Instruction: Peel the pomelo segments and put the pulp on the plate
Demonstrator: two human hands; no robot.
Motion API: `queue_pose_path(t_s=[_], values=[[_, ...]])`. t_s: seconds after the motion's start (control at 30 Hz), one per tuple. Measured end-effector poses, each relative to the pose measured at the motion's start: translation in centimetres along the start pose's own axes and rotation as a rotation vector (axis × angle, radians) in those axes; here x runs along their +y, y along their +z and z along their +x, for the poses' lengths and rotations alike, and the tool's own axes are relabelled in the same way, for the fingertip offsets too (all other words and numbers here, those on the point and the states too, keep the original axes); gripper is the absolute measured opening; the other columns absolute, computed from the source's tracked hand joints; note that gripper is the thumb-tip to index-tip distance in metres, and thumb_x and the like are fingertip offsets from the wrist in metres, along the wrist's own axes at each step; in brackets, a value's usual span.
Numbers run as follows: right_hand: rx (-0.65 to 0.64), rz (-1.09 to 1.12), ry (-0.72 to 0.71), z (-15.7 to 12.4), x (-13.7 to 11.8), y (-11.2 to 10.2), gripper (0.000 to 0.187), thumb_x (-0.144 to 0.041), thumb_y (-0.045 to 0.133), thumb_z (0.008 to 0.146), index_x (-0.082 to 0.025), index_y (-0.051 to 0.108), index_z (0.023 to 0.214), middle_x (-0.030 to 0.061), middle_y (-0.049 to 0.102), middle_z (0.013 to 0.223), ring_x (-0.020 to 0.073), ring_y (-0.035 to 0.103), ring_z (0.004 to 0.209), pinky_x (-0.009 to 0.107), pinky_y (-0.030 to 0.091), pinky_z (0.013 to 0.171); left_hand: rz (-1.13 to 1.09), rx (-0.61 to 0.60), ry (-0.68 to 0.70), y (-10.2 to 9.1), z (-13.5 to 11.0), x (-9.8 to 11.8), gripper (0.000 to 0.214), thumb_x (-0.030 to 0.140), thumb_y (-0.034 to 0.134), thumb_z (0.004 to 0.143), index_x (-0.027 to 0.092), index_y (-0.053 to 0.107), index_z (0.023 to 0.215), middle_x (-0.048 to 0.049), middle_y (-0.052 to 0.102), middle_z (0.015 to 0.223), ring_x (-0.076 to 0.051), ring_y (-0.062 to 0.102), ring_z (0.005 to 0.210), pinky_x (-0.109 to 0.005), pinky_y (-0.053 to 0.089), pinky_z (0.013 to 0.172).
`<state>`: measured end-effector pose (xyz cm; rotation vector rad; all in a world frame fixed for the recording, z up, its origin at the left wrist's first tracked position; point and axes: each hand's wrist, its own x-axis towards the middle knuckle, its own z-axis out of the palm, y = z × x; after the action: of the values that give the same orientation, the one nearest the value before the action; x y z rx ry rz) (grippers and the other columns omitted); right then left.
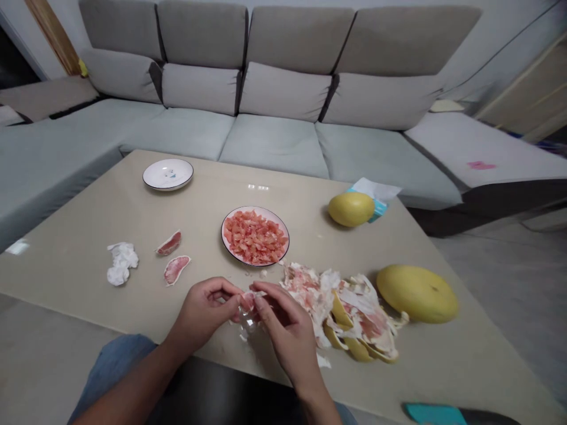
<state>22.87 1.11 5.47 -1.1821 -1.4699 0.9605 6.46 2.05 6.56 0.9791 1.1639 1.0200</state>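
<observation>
Both my hands meet near the table's front edge over a pomelo segment [247, 303], pink with a white membrane. My left hand [204, 311] pinches it from the left and my right hand [286, 327] pinches it from the right. Just beyond them stands a plate of peeled pink pomelo flesh [255, 236]. Two more unpeeled segments [172, 257] lie on the table to the left. A heap of peel and membrane scraps [345, 307] lies right beside my right hand.
Two whole yellow pomelos [416, 293] [351, 208] rest on the right of the beige table [88, 236]. A crumpled tissue [120, 262] lies left, an empty white plate [168, 174] at the back, a tissue pack [376, 195] far right. A grey sofa [274, 88] surrounds the table. A teal-handled object [436, 413] lies at bottom right.
</observation>
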Motion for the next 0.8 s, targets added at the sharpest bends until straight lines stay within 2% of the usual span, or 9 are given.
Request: queue_pose_path(t_s=[0.1,0.23,0.47,0.67,0.73,0.8], values=[[0.039,-0.064,-0.089,-0.2,0.0,0.3,0.017,-0.021,0.062,0.087,-0.025,0.069,0.102,0.0070,0.063,0.105,0.0148,0.065,0.075,0.026,0.056,0.060,0.015,0.071,0.002,0.0,0.2,-0.3,0.014,0.028,0.072,0.074,0.014,0.070,0.075,-0.0008,0.068,0.064,-0.011,0.062,0.059,-0.020,0.052,0.058],[0.045,-0.170,-0.205,-0.7,0.1,1.0,0.022,-0.016,0.063,0.085,-0.024,0.067,0.106,0.0064,0.061,0.102,0.0153,0.064,0.081,0.026,0.057,0.064,0.080,0.081,0.084,0.1,0.1,-0.7,0.009,0.024,0.070,0.076,0.015,0.071,0.076,-0.0024,0.071,0.072,-0.014,0.066,0.067,-0.022,0.053,0.064],[0.107,-0.203,-0.196,-1.0,0.4,1.4,0.018,-0.015,0.063,0.085,-0.022,0.066,0.101,0.0048,0.067,0.097,0.0152,0.066,0.081,0.024,0.059,0.062,0.192,0.023,0.184,0.1,0.3,-1.0,0.009,0.024,0.067,0.079,0.017,0.073,0.079,-0.0039,0.072,0.080,-0.017,0.067,0.076,-0.025,0.054,0.068],[0.161,-0.258,-0.185,-1.1,0.7,1.6,0.021,-0.013,0.060,0.084,-0.021,0.069,0.101,0.0064,0.072,0.096,0.0184,0.069,0.082,0.029,0.061,0.067,0.480,0.056,0.366,0.5,0.0,-0.8,0.008,0.017,0.063,0.079,0.019,0.070,0.076,-0.0033,0.070,0.078,-0.018,0.064,0.078,-0.030,0.050,0.078],[0.140,-0.241,-0.167,-1.1,0.7,1.5,0.021,-0.013,0.059,0.085,-0.022,0.070,0.101,0.0067,0.072,0.097,0.0190,0.069,0.084,0.031,0.061,0.069,0.441,0.078,0.366,0.7,-0.1,-0.9,0.006,0.016,0.063,0.078,0.019,0.067,0.078,-0.0028,0.068,0.081,-0.017,0.064,0.081,-0.030,0.051,0.079],[0.104,-0.218,-0.162,-1.0,0.6,1.3,0.022,-0.013,0.058,0.085,-0.023,0.071,0.100,0.0070,0.072,0.099,0.0196,0.068,0.089,0.032,0.060,0.073,0.302,0.080,0.298,0.8,-0.1,-1.0,0.015,0.017,0.064,0.077,0.020,0.064,0.092,-0.0040,0.066,0.095,-0.017,0.064,0.087,-0.030,0.053,0.079]])
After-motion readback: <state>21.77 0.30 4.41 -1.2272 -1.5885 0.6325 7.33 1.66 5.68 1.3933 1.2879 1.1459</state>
